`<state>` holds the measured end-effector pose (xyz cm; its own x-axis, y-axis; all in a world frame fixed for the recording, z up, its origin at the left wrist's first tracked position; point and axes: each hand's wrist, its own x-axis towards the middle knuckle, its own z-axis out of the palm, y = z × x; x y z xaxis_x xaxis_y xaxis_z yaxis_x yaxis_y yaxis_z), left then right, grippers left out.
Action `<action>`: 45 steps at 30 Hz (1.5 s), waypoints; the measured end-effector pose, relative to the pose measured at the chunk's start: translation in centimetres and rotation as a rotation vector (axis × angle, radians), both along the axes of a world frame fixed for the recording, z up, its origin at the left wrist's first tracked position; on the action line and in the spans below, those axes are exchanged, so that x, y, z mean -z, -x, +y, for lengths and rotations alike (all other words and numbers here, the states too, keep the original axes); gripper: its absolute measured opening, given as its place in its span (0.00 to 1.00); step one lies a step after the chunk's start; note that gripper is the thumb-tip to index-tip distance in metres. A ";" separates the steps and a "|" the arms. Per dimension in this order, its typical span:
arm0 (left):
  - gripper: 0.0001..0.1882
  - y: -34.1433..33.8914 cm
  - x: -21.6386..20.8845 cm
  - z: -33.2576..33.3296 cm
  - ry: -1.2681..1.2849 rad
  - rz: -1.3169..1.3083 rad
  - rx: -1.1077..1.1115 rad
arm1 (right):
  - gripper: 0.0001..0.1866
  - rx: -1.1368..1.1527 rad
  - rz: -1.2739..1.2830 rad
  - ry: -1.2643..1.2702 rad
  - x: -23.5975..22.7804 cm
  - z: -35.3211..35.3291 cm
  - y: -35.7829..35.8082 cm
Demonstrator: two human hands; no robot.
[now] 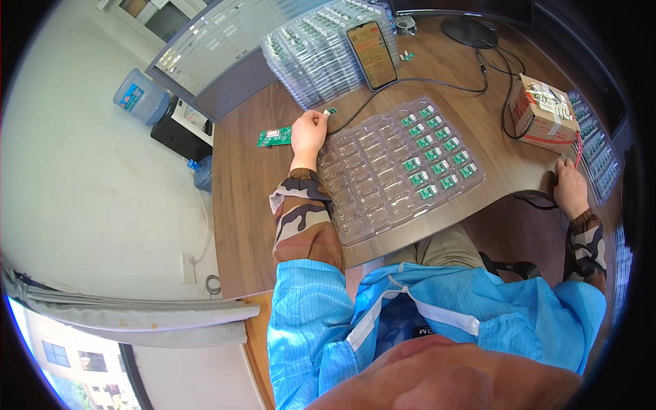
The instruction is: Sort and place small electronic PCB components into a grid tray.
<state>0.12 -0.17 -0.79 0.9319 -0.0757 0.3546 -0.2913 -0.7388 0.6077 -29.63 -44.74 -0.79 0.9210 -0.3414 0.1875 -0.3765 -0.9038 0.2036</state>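
Observation:
My left hand [309,135] is over the far left of the desk, its fingers closed in a pinch. A small green circuit board [331,111] with a white part shows at the fingertips. Beside that hand, to its left, lies a larger green circuit board [275,137]. The clear plastic tray [362,184] is in front of me, with several small green boards [432,153] in its right-hand pockets. My right hand [572,188] is at the desk's right edge, below a cardboard box [547,116] and red wires [579,145]. Its fingers are curled; whatever they hold is hidden.
Stacked clear trays of boards [318,51] stand at the back, with a phone [372,55] propped against them. A black cable [437,83] crosses the desk toward the monitor stand [468,31]. Another filled tray [596,150] lies at the far right.

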 end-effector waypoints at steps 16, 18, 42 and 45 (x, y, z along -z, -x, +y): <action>0.10 -0.3 -0.2 0.4 -0.013 -0.037 -0.021 | 0.05 -0.504 -0.072 -0.078 -10.1 13.4 -5.7; 0.10 -0.1 0.1 1.6 -0.001 -0.033 -0.041 | 0.04 -0.826 -0.136 -0.291 -10.0 18.3 -10.0; 0.10 -0.4 0.2 0.1 0.016 -0.091 0.013 | 0.08 -0.967 -0.134 -0.230 -4.5 31.8 -30.7; 0.10 0.0 -0.1 -0.1 0.002 -0.005 0.002 | 0.07 -0.970 -0.215 -0.132 -4.7 30.8 -31.3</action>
